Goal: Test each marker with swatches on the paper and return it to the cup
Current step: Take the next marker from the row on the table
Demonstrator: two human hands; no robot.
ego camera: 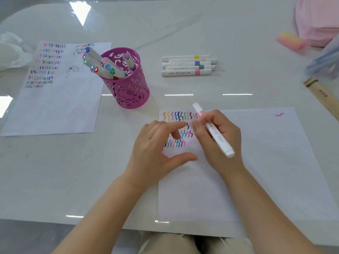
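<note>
Head view: right grip (207,143) clamped mid-barrel on marker (219,139); looks light, stiff, slick, so hold there. Left grip (156,149) apart, over paper (256,162). Cup (128,85) at 10 o'clock.

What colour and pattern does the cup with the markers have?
The cup is magenta, with cut-out, leaf-like holes all over its wall. The head view shows it best.

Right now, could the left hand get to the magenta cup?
Probably yes: the left hand is empty, and only bare table lies between it and the cup.
</note>
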